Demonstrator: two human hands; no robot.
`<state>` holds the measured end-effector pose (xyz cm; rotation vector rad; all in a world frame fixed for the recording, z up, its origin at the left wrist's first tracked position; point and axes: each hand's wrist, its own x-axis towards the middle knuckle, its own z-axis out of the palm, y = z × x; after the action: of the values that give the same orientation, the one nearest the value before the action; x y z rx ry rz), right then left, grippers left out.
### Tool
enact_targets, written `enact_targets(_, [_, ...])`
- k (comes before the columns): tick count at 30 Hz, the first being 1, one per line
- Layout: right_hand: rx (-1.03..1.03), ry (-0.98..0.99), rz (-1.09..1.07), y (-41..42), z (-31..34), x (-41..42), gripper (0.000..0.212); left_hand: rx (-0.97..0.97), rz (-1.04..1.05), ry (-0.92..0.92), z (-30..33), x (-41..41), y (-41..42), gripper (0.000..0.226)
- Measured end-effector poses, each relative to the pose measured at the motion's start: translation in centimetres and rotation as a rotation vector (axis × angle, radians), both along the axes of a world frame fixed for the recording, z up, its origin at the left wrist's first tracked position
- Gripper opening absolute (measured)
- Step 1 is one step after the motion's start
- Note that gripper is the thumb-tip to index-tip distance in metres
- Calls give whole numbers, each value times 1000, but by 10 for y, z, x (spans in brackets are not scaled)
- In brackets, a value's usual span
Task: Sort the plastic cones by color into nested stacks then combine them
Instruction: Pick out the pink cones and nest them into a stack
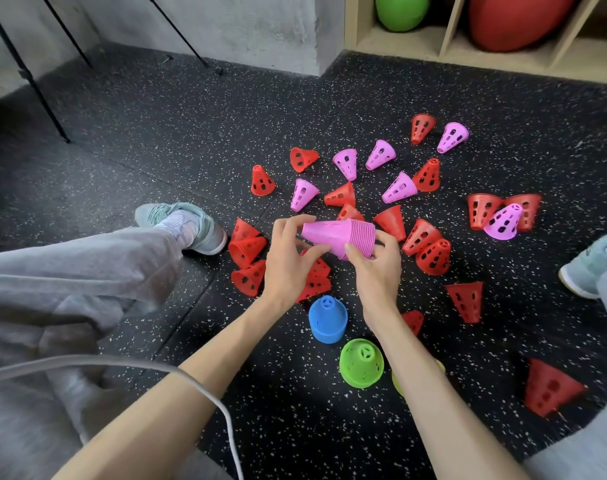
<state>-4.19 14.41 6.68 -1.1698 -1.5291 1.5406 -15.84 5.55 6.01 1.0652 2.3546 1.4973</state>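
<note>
Both hands, left hand [291, 258] and right hand [374, 268], are gripping the nested stack of pink plastic cones [340, 235] sideways above the speckled black floor [156, 161], probably squaring it for more scattered pink cones.

Black rubber floor [156, 140] flecked with white spreads across the room. At 11 o'clock stands a rough grey concrete wall [225, 22], with thin black metal stand legs [25, 71] leaning before it. At 1 o'clock a pale wooden cubby shelf [451, 32] holds a green ball [400, 10] and a red ball [516, 19].
</note>
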Motion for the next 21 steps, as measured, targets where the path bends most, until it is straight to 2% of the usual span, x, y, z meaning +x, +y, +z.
enact_targets(9, [-53,-80,-106,17,-28,-14,42,-188,-80,97,-12,-61,27,23])
enact_targets(15, [-96,-144,-133,27,-52,-24,42,-516,-141,263,-45,-125,60,46])
enact_targets(21, [-151,-193,-180,26,-71,-31,42,-590,-123,222,-74,-163,99,64])
